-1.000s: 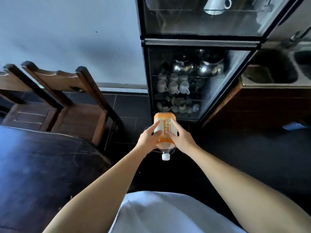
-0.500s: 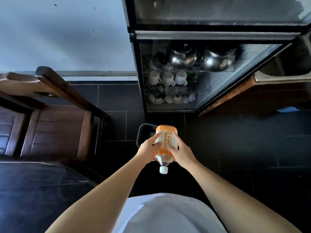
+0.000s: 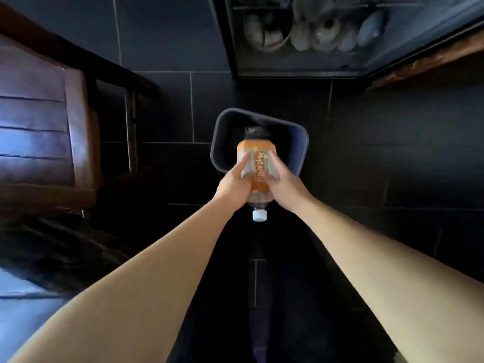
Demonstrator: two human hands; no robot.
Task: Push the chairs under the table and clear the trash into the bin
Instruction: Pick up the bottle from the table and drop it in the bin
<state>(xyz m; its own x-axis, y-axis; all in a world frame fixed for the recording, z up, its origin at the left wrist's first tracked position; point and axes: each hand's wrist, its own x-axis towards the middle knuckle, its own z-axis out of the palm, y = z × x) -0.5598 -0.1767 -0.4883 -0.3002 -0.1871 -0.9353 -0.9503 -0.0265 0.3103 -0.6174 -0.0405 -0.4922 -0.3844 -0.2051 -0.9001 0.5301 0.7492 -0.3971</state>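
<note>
A plastic bottle [image 3: 258,166] with an orange label and a white cap is held between both my hands, cap pointing back toward me. My left hand [image 3: 233,186] grips its left side and my right hand [image 3: 284,183] grips its right side. The bottle's far end hangs over the open dark bin [image 3: 301,142] standing on the floor just beyond my hands. Something dark lies inside the bin. A wooden chair [image 3: 47,121] stands at the left, its seat facing up.
A glass-fronted cabinet [image 3: 301,35] with cups and bowls stands beyond the bin. A wooden counter edge [image 3: 424,58] runs at the upper right. The dark table's corner [image 3: 23,289] shows at the lower left. Dark floor tiles surround the bin.
My view has tipped downward and closer to the bin. Both hands have carried the bottle forward, so its far end now hangs over the bin's opening.
</note>
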